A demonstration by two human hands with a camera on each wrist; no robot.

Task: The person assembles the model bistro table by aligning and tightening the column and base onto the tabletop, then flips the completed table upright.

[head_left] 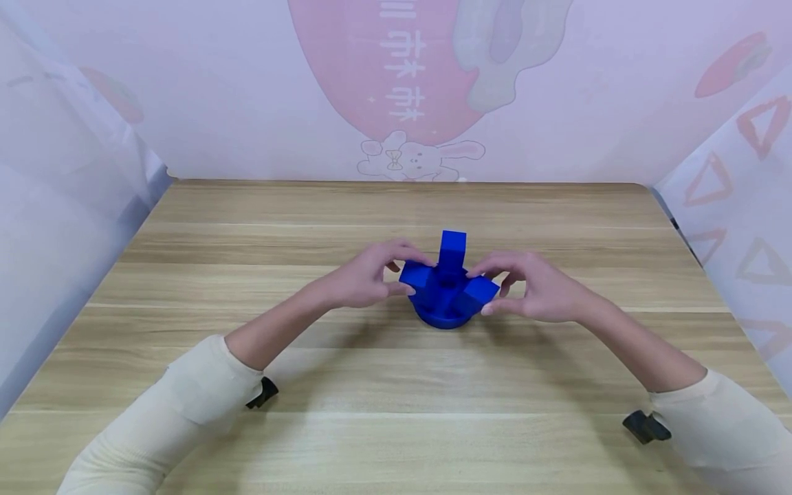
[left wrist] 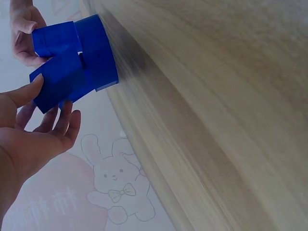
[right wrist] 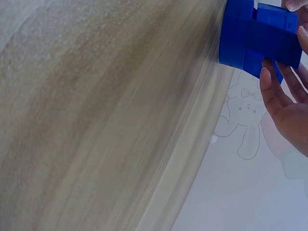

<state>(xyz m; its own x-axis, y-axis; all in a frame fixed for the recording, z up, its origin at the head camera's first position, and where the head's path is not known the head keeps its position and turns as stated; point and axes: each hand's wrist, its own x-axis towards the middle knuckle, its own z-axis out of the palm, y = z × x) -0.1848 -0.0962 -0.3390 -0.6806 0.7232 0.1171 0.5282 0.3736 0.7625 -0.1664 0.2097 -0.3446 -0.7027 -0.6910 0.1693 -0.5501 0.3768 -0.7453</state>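
Observation:
A blue three-armed object with a round base (head_left: 443, 320) stands on the wooden table, its block-shaped arms splayed outward from the middle. Between thumb and fingers, my left hand (head_left: 365, 276) pinches the left block (head_left: 416, 276). On the other side, the right block (head_left: 477, 294) is pinched by my right hand (head_left: 544, 289). The rear block (head_left: 453, 249) points away, untouched by either hand. In the left wrist view the base (left wrist: 100, 55) sits against the tabletop; the right wrist view shows the same base (right wrist: 236, 36) with fingers under one block.
The wooden tabletop (head_left: 396, 405) spreads around the object. Behind it rises a pale pink backdrop (head_left: 247, 103) printed with a rabbit and a strawberry. White sheets (head_left: 56, 179) hang at the sides. A black clip-like part (head_left: 262, 393) hangs by each sleeve.

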